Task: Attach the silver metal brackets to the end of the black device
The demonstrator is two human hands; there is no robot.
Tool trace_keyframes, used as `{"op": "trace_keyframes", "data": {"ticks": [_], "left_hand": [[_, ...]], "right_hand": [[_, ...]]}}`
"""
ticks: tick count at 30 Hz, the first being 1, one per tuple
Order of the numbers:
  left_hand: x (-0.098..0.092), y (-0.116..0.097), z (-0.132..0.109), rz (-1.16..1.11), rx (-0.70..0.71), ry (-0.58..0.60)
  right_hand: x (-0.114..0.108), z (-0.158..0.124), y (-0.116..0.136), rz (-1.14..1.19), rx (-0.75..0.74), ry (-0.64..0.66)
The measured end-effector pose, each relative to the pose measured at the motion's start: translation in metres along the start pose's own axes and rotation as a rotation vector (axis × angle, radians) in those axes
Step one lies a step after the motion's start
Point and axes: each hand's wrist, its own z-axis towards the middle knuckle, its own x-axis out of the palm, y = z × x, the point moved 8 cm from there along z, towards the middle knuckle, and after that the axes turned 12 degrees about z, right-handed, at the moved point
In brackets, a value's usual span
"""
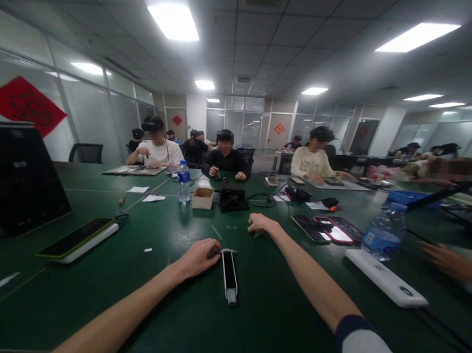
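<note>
In front of me, a long narrow device [229, 276] with a white rim, a black face and a grey end lies on the green table. Just left of it rests my left hand [199, 257], its fingers curled around a small dark piece whose kind I cannot make out. A thin tip sticks out past the device's upper right edge. Farther forward and to the right, my right hand [263, 224] is closed, fingertips pointing down to the tabletop. Something small and metallic shows under those fingers, too small to name.
A cardboard box [202, 198], a black case [233, 197] and a water bottle [183, 181] stand ahead. Phones [310, 228], a white power bank [385, 276] and a larger bottle [384, 232] are right. Left lies a green-edged phone [78, 237]. A neighbour's hand [450, 261] reaches in.
</note>
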Motion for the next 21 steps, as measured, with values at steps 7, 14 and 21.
{"op": "trace_keyframes", "data": {"ticks": [7, 14, 21], "left_hand": [[-0.001, 0.0, -0.001, -0.014, 0.023, -0.005], [-0.015, 0.003, -0.003, -0.001, 0.004, -0.132], [-0.027, 0.002, -0.006, -0.031, 0.045, -0.379]], "right_hand": [[-0.002, -0.015, 0.014, 0.046, -0.094, -0.066], [0.003, -0.059, 0.067, 0.315, -0.469, -0.136], [0.033, -0.088, 0.103, 1.03, -0.605, 0.046]]}}
